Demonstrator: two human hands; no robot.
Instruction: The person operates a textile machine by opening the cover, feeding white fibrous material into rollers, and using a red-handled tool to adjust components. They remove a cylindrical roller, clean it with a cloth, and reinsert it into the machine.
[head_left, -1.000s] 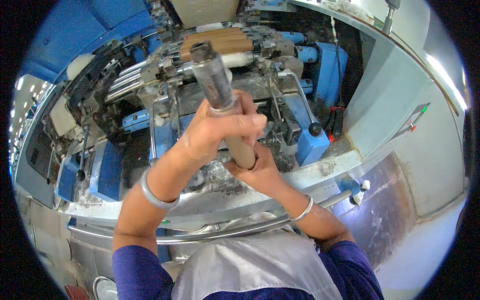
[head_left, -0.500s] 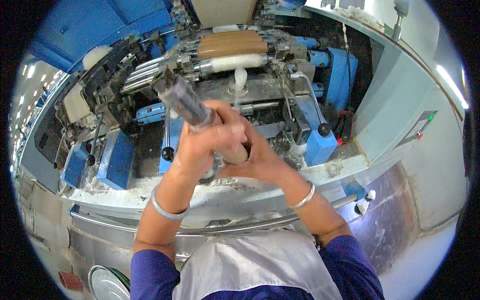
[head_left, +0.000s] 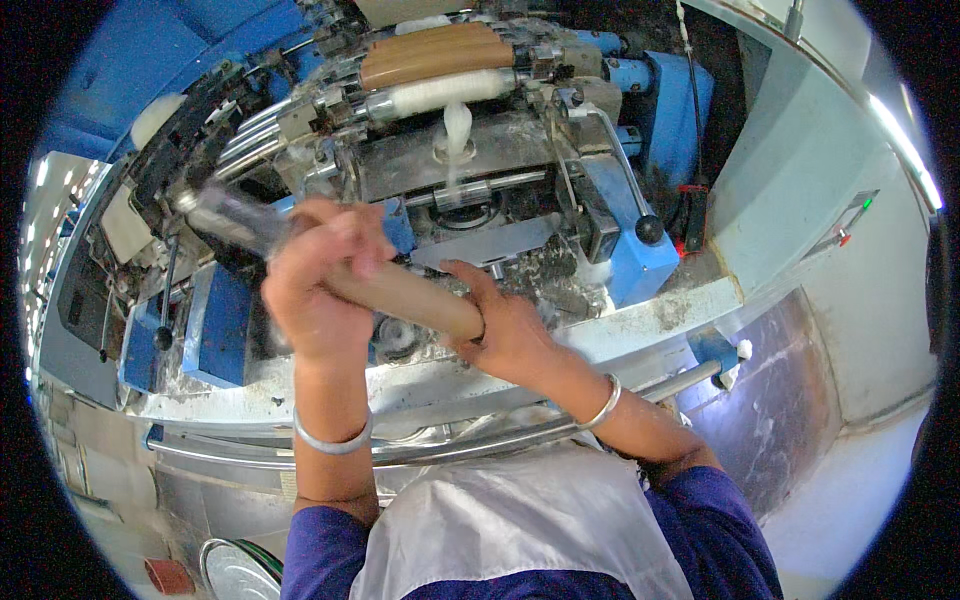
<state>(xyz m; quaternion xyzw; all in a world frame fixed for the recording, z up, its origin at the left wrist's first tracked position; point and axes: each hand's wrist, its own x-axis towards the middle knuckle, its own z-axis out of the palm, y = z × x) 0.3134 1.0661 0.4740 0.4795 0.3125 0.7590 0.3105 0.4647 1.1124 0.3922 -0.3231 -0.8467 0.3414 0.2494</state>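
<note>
Two hands, the left hand [head_left: 320, 290] and the right hand [head_left: 515, 340]; one rod [head_left: 415, 300] between them; two silver bangles [head_left: 332, 446], one per wrist; two purple sleeves [head_left: 328, 550]; one pale apron [head_left: 510, 530]; two large black knobs [head_left: 650, 229] in view; one green light [head_left: 867, 204]; one red button [head_left: 844, 239]; one round metal disc [head_left: 235, 575]; one reddish-brown block [head_left: 168, 576].

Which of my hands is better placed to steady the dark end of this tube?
Probably your left hand: it grips the tube right beside the dark end. Your right hand is at the opposite, tan end.
</note>
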